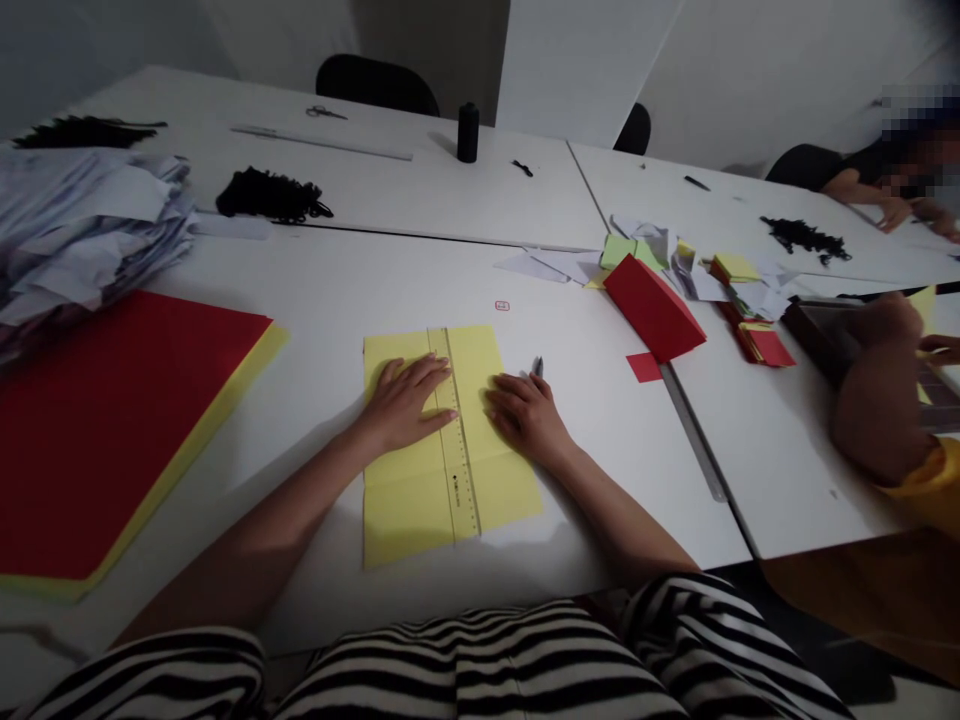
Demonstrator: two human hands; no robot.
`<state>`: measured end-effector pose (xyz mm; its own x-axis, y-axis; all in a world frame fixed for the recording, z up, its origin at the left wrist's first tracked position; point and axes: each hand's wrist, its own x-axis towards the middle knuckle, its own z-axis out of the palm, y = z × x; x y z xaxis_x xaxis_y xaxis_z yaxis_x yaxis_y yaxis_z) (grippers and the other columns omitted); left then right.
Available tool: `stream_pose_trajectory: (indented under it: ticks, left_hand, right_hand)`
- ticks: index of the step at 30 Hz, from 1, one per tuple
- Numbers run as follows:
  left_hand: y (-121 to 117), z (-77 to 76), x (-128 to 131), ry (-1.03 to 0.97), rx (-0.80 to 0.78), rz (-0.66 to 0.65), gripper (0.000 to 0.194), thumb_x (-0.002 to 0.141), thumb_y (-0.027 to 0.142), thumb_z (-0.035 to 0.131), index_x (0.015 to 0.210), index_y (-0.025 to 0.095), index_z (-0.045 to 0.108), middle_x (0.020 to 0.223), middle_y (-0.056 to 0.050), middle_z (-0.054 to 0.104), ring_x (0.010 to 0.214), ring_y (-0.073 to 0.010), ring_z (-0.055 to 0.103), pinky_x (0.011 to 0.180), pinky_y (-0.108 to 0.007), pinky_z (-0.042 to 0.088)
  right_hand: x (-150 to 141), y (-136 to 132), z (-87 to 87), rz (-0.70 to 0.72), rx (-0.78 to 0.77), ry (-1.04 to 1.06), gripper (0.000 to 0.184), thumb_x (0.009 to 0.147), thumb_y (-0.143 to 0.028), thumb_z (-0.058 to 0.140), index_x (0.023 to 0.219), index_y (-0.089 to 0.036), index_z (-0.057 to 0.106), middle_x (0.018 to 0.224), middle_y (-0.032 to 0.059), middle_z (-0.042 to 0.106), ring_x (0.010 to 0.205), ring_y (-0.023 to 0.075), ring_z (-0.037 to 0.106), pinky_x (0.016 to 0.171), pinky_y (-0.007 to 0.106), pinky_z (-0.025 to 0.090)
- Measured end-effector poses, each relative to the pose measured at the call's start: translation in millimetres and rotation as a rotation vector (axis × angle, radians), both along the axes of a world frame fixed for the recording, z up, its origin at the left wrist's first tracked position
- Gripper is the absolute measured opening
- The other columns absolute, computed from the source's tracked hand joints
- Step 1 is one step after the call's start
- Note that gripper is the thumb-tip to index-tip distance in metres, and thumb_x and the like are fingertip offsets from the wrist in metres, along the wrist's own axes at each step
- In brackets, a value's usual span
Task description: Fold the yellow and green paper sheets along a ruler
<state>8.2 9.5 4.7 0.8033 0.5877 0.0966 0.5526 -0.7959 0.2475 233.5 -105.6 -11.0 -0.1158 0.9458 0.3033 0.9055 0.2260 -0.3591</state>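
Ruler (460, 465) already lies along the creased yellow sheet (401, 510), no drawn line discernible — left hand (405, 405) spread flat over both, right hand (529, 415) at right edge — cannot tell if gripping the pen (538, 367)

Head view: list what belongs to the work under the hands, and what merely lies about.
In use: yellow sheet; ruler, under the left hand; probably the pen, by the right hand.
Seemingly just lying about: scissors; black bottle; paper heap.

And the ruler (459, 465) lies lengthwise on the sheet (409, 485), flat on the surface (315, 290); pen (538, 366) just right of the sheet, paper stack (135, 430) out left, loose heap (90, 230) behind that, folded card (654, 310) over right, upright cylinder (468, 135) far behind!
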Motion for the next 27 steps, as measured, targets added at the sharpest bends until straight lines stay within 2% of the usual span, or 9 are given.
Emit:
stream_pose_trajectory:
  ticks: [15,27]
  left_hand:
    - [0.0,-1.2,0.8,-0.024,0.008,-0.005,0.057,0.089,0.054,0.047,0.136,0.023,0.042,0.146,-0.006,0.043,0.14,-0.0246,0.029,0.114,-0.047,0.013]
    - [0.0,-1.9,1.1,-0.021,0.006,-0.009,0.057,0.089,0.055,0.046,0.136,0.023,0.041,0.147,-0.006,0.041,0.141,-0.0237,0.027,0.115,-0.046,0.011]
  right_hand:
    - [0.4,-0.7,4.2,0.0,0.022,0.004,0.027,0.094,-0.032,0.05,0.117,-0.026,0.061,0.133,0.0034,0.056,0.124,0.0216,0.05,0.111,0.046,0.027]
    - [-0.3,-1.2,5.3,-0.017,-0.031,0.001,0.027,0.095,-0.034,0.048,0.119,-0.028,0.06,0.135,0.0012,0.054,0.126,0.0211,0.047,0.113,0.046,0.026]
